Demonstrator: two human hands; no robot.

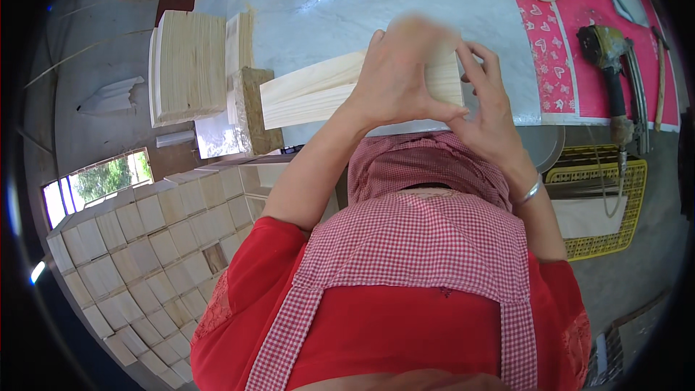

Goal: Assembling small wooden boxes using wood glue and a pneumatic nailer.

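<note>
A pale wooden board (pixel 311 90) lies across the near edge of a grey marble tabletop (pixel 376 7). My left hand (pixel 402 76) is clasped over the board's right end, fingers wrapped across its top. My right hand (pixel 489 105) grips the same end from the right side, thumb and fingers on the board's edge. A silver bangle sits on my right wrist. The board's right end is mostly hidden under both hands. My red top and red-checked apron fill the lower part of the view.
A stack of wooden panels (pixel 188 65) stands on edge at the table's left, beside a rough block (pixel 255 108). Many wooden boxes (pixel 159 246) are stacked lower left. A nail gun (pixel 612 65) lies on pink cloth (pixel 557 51); a yellow crate (pixel 601 203) sits below.
</note>
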